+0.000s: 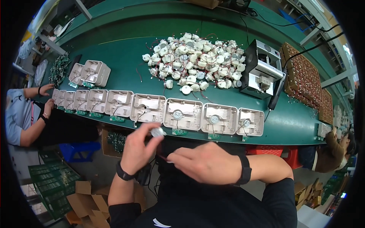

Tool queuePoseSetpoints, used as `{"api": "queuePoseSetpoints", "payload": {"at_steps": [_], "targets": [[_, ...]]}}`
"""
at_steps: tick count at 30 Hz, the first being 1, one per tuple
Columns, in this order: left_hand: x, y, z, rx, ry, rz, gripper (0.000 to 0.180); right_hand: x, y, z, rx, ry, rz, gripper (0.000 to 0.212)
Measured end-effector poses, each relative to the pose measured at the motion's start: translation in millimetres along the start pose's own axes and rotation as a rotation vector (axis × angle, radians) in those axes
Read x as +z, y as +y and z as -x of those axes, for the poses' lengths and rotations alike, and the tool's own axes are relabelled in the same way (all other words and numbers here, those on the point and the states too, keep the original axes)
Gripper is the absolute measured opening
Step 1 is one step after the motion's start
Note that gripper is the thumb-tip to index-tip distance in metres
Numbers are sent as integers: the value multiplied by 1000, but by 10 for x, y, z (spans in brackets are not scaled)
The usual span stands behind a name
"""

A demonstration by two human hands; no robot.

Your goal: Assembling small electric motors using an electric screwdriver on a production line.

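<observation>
My left hand [137, 149] pinches a small round white buzzer [157, 132] between thumb and fingertips, just in front of the bench's near edge. To its right, my right hand [207, 162] has its fingers pressed together on thin dark-red wires [162, 156], which seem to run up to the buzzer. Beyond my hands stands a row of open white plastic housings [148, 108], with green circuit boards [179, 132] on wires along their front. Round discs sit in the three rightmost housings, one of them a silvery disc [214, 119].
A heap of white wired buzzers [194, 60] covers the bench's middle. Right of it stand a black-and-silver machine [262, 70] and brown trays of small parts [302, 74]. Stacked housings [95, 72] are at left. Co-workers sit at both ends; cardboard boxes [85, 201] lie below.
</observation>
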State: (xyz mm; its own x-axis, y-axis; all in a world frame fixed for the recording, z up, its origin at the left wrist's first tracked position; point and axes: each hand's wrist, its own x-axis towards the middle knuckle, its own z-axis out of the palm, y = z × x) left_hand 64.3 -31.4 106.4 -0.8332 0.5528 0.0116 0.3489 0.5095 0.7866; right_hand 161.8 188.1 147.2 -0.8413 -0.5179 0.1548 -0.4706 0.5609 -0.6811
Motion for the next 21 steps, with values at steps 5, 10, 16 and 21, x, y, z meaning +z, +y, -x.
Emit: {"api": "queuePoseSetpoints", "payload": {"at_steps": [5,10,16,21], "targets": [[-315,-345,-347,-57,101,-78,28,-159,-47,189,13,206,9,41],[-328,-713,-554,151,130,-265,27,-345,132,712,373,431,-12,44],[-211,-902,-667,157,93,-297,29,-587,295,1383,663,691,158,32],[-193,-934,-689,93,102,-319,30,-699,449,1685,850,840,133,26]]}}
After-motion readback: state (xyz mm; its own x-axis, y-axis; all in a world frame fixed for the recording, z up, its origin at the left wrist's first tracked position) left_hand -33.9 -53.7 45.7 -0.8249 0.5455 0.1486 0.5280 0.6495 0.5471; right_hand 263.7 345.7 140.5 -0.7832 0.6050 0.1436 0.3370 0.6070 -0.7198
